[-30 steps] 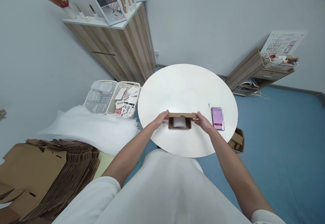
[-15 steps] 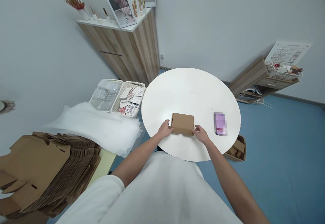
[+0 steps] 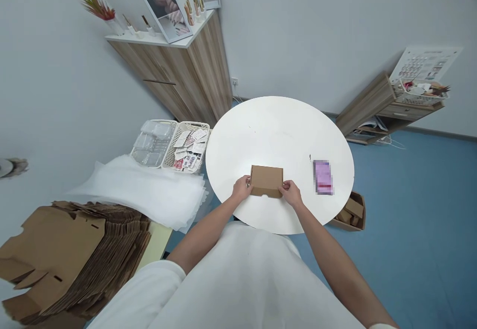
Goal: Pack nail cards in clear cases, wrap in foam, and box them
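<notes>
A small brown cardboard box [image 3: 266, 180] lies closed near the front edge of the round white table [image 3: 279, 130]. My left hand [image 3: 242, 188] grips its left front corner with fingers curled. At the right front corner my right hand [image 3: 290, 193] pinches the box the same way. Whatever is inside the box is hidden by the lid.
A phone [image 3: 322, 176] lies on the table right of the box. Left of the table sit two baskets [image 3: 169, 143] of small packets, white foam sheets [image 3: 141, 192] and a stack of flat cardboard blanks [image 3: 70, 257]. A carton [image 3: 350, 210] stands on the blue floor at right.
One second ago the box stood open with a white pouch inside; the lid came down and both hands slid to its front corners.
</notes>
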A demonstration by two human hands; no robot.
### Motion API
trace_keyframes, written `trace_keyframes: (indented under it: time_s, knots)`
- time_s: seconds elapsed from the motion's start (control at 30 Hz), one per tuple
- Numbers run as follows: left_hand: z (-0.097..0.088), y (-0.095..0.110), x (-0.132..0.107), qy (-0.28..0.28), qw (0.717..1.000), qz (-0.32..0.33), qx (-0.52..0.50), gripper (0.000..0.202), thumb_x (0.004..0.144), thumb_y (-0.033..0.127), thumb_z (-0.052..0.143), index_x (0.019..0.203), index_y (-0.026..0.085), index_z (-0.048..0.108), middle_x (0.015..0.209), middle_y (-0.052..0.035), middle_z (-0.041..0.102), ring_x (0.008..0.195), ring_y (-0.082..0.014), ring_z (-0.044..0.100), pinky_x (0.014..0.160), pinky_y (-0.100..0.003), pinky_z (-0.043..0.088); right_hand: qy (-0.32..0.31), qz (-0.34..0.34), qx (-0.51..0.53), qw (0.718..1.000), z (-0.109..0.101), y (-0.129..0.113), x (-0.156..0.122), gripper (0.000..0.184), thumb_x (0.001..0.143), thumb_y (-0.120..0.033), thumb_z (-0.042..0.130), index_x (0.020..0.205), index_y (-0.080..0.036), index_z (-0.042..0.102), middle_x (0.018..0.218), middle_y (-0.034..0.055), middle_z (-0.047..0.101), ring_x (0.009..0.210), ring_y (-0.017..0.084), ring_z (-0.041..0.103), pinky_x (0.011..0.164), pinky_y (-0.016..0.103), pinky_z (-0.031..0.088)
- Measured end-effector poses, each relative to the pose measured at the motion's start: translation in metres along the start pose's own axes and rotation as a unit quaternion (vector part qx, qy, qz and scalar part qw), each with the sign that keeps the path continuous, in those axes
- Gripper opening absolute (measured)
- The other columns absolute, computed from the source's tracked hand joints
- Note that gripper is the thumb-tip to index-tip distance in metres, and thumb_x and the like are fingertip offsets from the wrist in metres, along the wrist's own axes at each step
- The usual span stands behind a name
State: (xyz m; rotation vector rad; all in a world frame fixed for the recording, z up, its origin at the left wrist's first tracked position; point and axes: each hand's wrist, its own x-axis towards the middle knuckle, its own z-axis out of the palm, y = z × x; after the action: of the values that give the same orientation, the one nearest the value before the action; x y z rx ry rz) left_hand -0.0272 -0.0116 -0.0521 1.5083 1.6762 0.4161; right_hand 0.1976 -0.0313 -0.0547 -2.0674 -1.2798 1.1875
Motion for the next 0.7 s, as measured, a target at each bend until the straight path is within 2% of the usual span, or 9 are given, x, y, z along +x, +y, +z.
trace_keyframes:
  time_s: [0.1,0.2,0.37,0.47,0.6,0.7]
  knots:
    - [0.002,-0.001,-0.003,0.031,0.998,0.027,0.047,0.038,0.074,0.026,0.051,0.111,0.019,0.048,0.103,-0.0074,0.057,0.101,-0.0213,0.050,0.083,-0.034,0.038,0.014,-0.008,-0.026,1.000,0.002,0.003,-0.005,0.035,0.067,-0.039,0.052,0.097,-0.021,0.049,0.091,0.0040,0.060,0.086,0.018,0.056,0.075,0.031,0.043]
    - [0.001,-0.001,-0.009,0.073,0.995,0.037,0.065,0.039,0.076,0.030,0.049,0.113,0.019,0.047,0.116,-0.0098,0.050,0.110,-0.0232,0.043,0.090,-0.036,0.034,0.033,-0.050,-0.044,0.997,0.001,0.005,-0.012,0.040,0.069,-0.039,0.049,0.104,-0.020,0.048,0.102,0.0064,0.057,0.096,0.019,0.053,0.082,0.034,0.040]
    - [0.000,0.006,-0.022,0.016,0.998,0.052,0.032,0.041,0.075,0.021,0.047,0.117,0.022,0.045,0.111,-0.0057,0.053,0.106,-0.0210,0.046,0.090,-0.035,0.035,0.010,-0.123,-0.077,0.989,0.004,0.008,-0.025,0.040,0.067,-0.028,0.052,0.106,-0.021,0.049,0.108,0.0049,0.054,0.103,0.020,0.048,0.091,0.038,0.034]
    - [-0.002,0.015,-0.025,0.008,0.999,0.054,-0.001,0.047,0.074,0.020,0.048,0.120,0.025,0.043,0.105,-0.0045,0.054,0.099,-0.0189,0.050,0.086,-0.031,0.039,0.000,-0.127,-0.037,0.991,0.004,0.006,-0.028,0.043,0.065,-0.025,0.054,0.108,-0.021,0.050,0.109,0.0063,0.052,0.101,0.020,0.051,0.089,0.039,0.037]
    - [-0.011,0.026,-0.022,0.012,0.999,0.045,-0.023,0.047,0.074,0.033,0.052,0.120,0.026,0.045,0.101,-0.0051,0.051,0.090,-0.0177,0.053,0.078,-0.028,0.043,-0.028,-0.104,0.065,0.992,-0.015,-0.002,-0.029,0.054,0.064,-0.029,0.059,0.116,-0.023,0.045,0.115,0.0080,0.049,0.096,0.020,0.055,0.083,0.037,0.044]
    - [-0.020,0.032,-0.015,-0.011,0.997,0.073,-0.038,0.057,0.066,0.041,0.061,0.119,0.024,0.046,0.103,-0.0062,0.052,0.087,-0.0185,0.053,0.076,-0.029,0.043,-0.077,-0.108,0.099,0.986,-0.036,-0.010,-0.028,0.063,0.062,-0.033,0.064,0.120,-0.025,0.042,0.118,0.0072,0.049,0.100,0.020,0.053,0.085,0.037,0.043]
